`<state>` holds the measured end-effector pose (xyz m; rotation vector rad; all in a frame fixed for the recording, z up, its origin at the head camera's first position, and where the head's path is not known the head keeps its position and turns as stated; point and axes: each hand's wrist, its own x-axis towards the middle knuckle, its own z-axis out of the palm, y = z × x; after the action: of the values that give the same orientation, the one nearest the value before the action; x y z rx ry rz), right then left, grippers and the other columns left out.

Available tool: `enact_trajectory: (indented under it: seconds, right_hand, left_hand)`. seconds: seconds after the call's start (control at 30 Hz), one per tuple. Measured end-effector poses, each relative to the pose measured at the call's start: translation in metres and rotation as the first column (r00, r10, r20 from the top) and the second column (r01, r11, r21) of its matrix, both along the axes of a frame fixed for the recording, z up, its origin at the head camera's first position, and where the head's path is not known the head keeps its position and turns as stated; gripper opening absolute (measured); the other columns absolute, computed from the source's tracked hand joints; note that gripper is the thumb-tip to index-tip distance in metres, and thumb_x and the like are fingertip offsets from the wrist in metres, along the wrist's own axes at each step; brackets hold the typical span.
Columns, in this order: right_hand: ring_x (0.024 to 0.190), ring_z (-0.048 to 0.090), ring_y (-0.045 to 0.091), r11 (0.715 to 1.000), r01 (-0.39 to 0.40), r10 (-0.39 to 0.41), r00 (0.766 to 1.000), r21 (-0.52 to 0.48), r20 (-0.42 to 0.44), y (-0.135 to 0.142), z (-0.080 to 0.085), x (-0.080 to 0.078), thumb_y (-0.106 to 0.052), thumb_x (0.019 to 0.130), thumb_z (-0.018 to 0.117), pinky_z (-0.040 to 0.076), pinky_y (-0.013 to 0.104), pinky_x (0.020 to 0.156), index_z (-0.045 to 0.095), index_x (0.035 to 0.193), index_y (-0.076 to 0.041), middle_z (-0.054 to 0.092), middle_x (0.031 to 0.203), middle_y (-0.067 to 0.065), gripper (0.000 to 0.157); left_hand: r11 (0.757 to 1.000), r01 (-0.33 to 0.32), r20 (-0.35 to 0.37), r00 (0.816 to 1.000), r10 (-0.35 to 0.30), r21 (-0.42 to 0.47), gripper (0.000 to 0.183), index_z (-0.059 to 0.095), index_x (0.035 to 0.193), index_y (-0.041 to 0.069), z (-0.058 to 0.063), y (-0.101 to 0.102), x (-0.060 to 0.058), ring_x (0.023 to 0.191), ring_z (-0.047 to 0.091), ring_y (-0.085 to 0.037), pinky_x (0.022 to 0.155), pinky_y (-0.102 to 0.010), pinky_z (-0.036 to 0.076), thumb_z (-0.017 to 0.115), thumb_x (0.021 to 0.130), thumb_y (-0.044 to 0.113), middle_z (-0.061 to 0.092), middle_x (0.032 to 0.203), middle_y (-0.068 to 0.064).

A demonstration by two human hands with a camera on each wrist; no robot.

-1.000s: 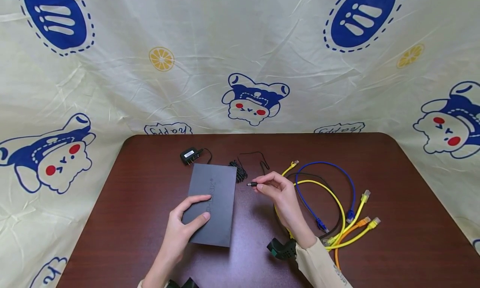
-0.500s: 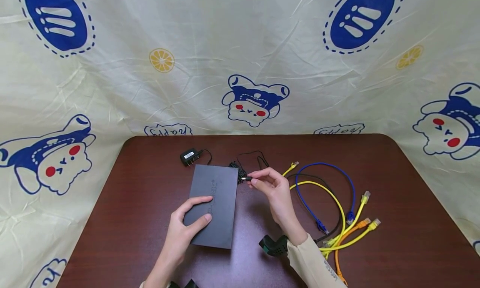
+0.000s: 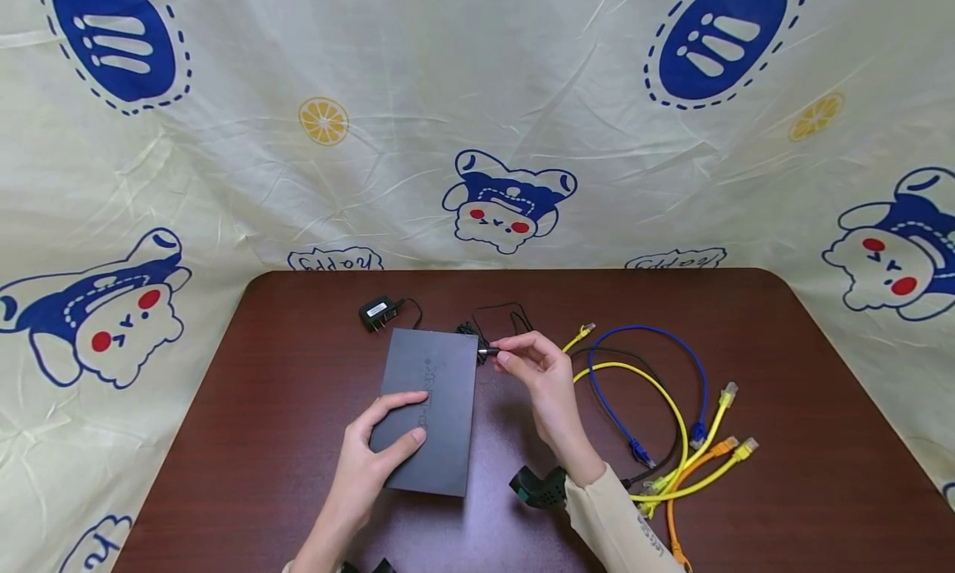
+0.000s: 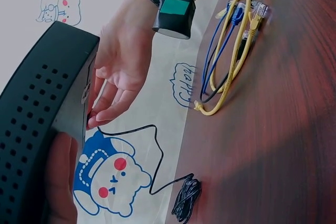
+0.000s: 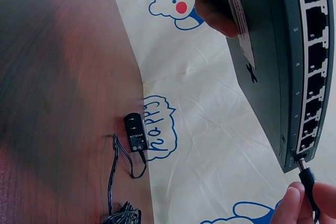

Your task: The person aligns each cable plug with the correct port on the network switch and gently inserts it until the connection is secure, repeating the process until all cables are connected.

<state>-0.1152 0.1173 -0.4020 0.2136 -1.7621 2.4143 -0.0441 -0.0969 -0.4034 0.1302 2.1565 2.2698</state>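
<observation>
My left hand [image 3: 373, 449] grips a dark grey network switch [image 3: 440, 366] by its left side, thumb and forefinger on top, and holds it raised over the table. In the right wrist view a row of several numbered ports [image 5: 316, 56] runs along the switch's side. Between thumb and fingertips my right hand [image 3: 548, 382] pinches a black barrel power plug [image 5: 308, 177]. The plug's metal tip is right at the small round power socket [image 5: 303, 157] at the end of that row. A thin black cord [image 4: 131, 129] trails from the plug to a bundled coil [image 4: 188, 198].
A black power adapter [image 3: 378, 312] lies at the back of the brown table [image 3: 298, 390]. To the right are blue [image 3: 705, 374], yellow [image 3: 675, 407] and orange [image 3: 671, 515] network cables, loosely looped beside my right forearm. A printed cloth [image 3: 403, 59] hangs behind.
My right hand has moved left and slightly up with the plug, bringing its tip to the switch's edge. The switch has shifted a little to the right in my left hand.
</observation>
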Motion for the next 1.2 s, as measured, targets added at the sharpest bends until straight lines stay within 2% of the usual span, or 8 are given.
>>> enact_trajectory:
  seconds: [0.67,0.87,1.0,1.2]
  right_hand:
    - [0.076,0.066,0.016,0.999,0.051,-0.051,0.999,0.008,-0.003,-0.0051,0.0017,0.0005,0.015,0.086,0.059,0.055,0.03,0.07,0.056,0.098,0.021,0.069,0.094,0.012,0.014]
    - [0.073,0.065,0.015,0.998,0.063,-0.063,0.998,0.004,-0.016,-0.0069,0.0012,0.0011,0.014,0.086,0.06,0.054,0.03,0.07,0.056,0.098,0.021,0.069,0.091,0.008,0.015]
    - [0.073,0.065,0.015,0.997,0.073,-0.073,0.997,-0.002,-0.028,-0.0064,0.0016,0.0018,0.014,0.086,0.06,0.054,0.03,0.071,0.056,0.098,0.021,0.069,0.09,0.007,0.015]
    - [0.073,0.066,0.016,0.997,0.079,-0.079,0.996,0.009,-0.032,-0.0042,0.0022,0.0031,0.015,0.085,0.06,0.054,0.029,0.072,0.057,0.097,0.021,0.069,0.09,0.008,0.014]
  left_hand:
    - [1.0,0.019,0.036,0.999,-0.02,0.003,0.039,0.066,0.118,0.013,0.0017,0.0036,0.0012,0.098,0.055,-0.027,0.072,-0.035,0.052,0.074,0.081,0.004,0.057,0.115,-0.01]
    - [0.996,0.024,0.004,1.0,-0.024,-0.081,0.041,0.067,0.119,0.02,0.0031,0.0032,0.0005,0.109,0.048,-0.027,0.082,-0.036,0.048,0.076,0.08,0.008,0.058,0.118,-0.006]
    - [0.988,0.06,-0.034,0.997,-0.065,-0.145,0.044,0.066,0.121,0.026,0.0038,0.0027,0.0006,0.112,0.049,-0.024,0.088,-0.036,0.045,0.076,0.081,0.012,0.055,0.124,-0.001]
    - [0.979,0.106,-0.035,0.993,-0.113,-0.173,0.045,0.064,0.124,0.03,0.0034,0.0039,0.0023,0.113,0.05,-0.021,0.09,-0.036,0.043,0.075,0.083,0.014,0.052,0.128,0.002]
